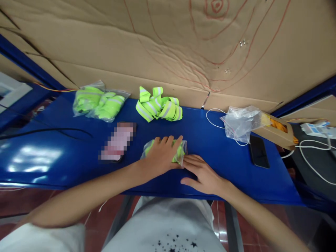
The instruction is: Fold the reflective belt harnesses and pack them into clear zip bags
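On the blue table lies a clear zip bag [180,155] with neon-yellow reflective strap inside, mostly hidden under my left hand. Stretched and spread, the fingers of my left hand [163,154] rest across its top. My right hand [203,175] is at the bag's right end, its fingertips touching or very close to the edge. Its fingers are extended and the thumb stands apart. Behind the bag sits a loose heap of neon-yellow reflective strap [159,105] with silver stripes.
Two filled bags of strap [98,101] lie back left, near a phone with a blurred screen [118,141]. At right are clear plastic bags [240,122], a dark phone [259,152], a cardboard box [279,131] and white cables. A cardboard wall [168,52] closes off the back.
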Available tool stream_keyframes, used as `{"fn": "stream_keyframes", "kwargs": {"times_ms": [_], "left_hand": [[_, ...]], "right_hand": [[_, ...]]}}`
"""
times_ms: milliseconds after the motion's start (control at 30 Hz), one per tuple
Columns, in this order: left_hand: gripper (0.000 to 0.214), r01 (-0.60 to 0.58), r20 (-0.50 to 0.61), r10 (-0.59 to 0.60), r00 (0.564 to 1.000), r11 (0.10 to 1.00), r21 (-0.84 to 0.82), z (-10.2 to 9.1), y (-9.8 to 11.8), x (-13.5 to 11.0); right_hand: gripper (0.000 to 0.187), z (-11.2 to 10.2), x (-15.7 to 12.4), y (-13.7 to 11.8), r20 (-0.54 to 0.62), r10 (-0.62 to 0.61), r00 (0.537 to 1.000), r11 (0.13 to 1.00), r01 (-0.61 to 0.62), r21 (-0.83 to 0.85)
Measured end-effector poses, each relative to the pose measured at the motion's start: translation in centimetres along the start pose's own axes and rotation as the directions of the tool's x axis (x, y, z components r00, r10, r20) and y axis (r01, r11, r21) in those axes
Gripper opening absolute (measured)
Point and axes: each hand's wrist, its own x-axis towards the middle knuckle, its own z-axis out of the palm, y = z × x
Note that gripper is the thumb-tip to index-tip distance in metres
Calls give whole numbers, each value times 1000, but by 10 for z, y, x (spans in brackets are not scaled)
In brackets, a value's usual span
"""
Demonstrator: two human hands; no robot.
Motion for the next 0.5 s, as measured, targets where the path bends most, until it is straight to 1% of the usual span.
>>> {"fn": "stream_keyframes", "kwargs": {"times_ms": [33,100,167,233,300,367,400,433,500], "left_hand": [[95,-23,-17,24,1000,999,44,2,5,-1],[79,-73,-54,80,995,991,112,6,13,-1],[67,-91,-95,104,990,986,138,8,16,-2],[62,-76,-145,89,985,992,97,5,14,-2],[69,-45,-199,38,979,999,-28,-6,6,-3],[83,-56,-232,5,973,974,-218,-23,-6,-3],[93,-90,-235,13,972,943,-321,-32,-13,-3],[102,-139,-223,47,974,896,-422,-40,-21,-1],[114,-239,-168,172,971,755,-611,-50,-39,5]], "right_hand": [[45,1,1,-1,40,0,999,1000,1,-25],[48,5,6,-1,87,6,996,999,-3,-33],[44,6,14,1,102,10,995,1000,-8,-19],[37,2,22,2,73,12,997,998,-8,-56],[30,-9,28,1,6,-23,1000,989,24,-146],[26,-26,31,-5,-63,-90,994,968,72,-241],[27,-36,33,-10,-79,-126,989,956,100,-276],[28,-46,34,-15,-80,-158,984,946,127,-297],[31,-64,35,-24,-28,-194,981,938,177,-300]]}}
